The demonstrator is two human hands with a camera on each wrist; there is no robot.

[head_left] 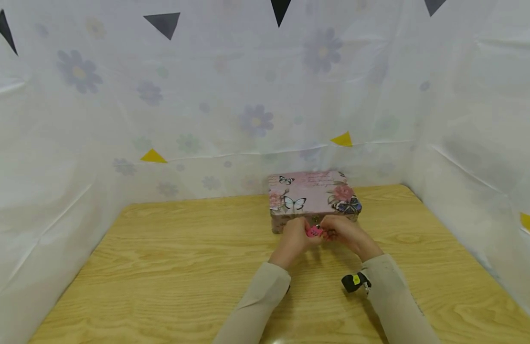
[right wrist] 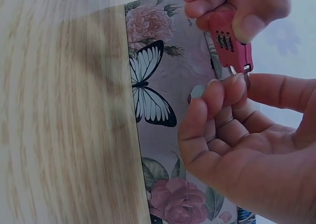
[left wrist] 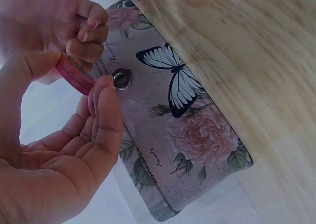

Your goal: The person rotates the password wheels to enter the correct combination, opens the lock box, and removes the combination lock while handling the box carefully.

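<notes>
A small pink combination padlock (head_left: 314,231) is held just in front of a floral box (head_left: 312,193). My left hand (head_left: 295,239) pinches the padlock's body between thumb and fingers. In the right wrist view, number dials show on the padlock (right wrist: 231,40), and my right hand (right wrist: 252,140) pinches its metal shackle (right wrist: 247,78) between thumb and index finger. The left wrist view shows a metal clasp (left wrist: 121,79) on the box front, close to my left fingertips. The padlock is apart from the clasp. Whether the shackle is locked, I cannot tell.
The box, printed with butterflies and roses, stands with its lid down near the back of a wooden table (head_left: 196,267). White flower-patterned sheeting (head_left: 230,86) hangs behind and at both sides. A black strap (head_left: 353,282) is on my right wrist.
</notes>
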